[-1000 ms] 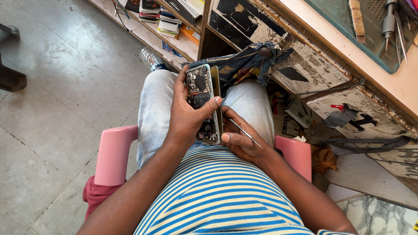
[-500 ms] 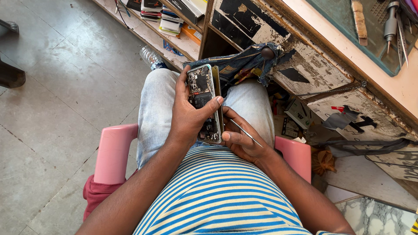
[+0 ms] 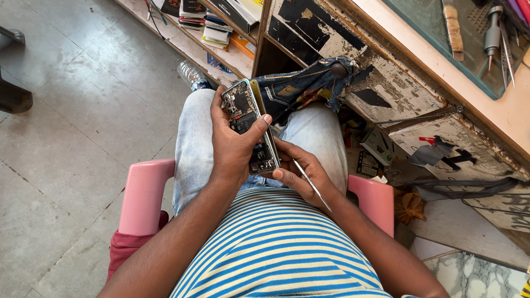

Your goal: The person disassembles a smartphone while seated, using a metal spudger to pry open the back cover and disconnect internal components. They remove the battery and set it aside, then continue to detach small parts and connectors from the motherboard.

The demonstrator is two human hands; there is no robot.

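My left hand (image 3: 234,146) grips an opened phone (image 3: 248,124) with its back cover off, so the circuit boards and inner parts show. The thumb lies across the phone's middle. The phone is held upright over my lap, above light blue jeans. My right hand (image 3: 301,174) touches the phone's lower right edge and holds a thin metal tool (image 3: 312,185) between its fingers, the tool pointing back toward my striped shirt.
I sit on a pink plastic chair (image 3: 143,196). A worn wooden workbench (image 3: 419,83) stands ahead with a denim cloth (image 3: 301,85) hanging from it. Tweezers and tools (image 3: 497,33) lie on its top. Boxes fill a low shelf (image 3: 215,22). A plastic bottle (image 3: 193,74) lies on the floor.
The view has shifted slightly. Both hands keep their hold on the phone and the tool, with little movement.
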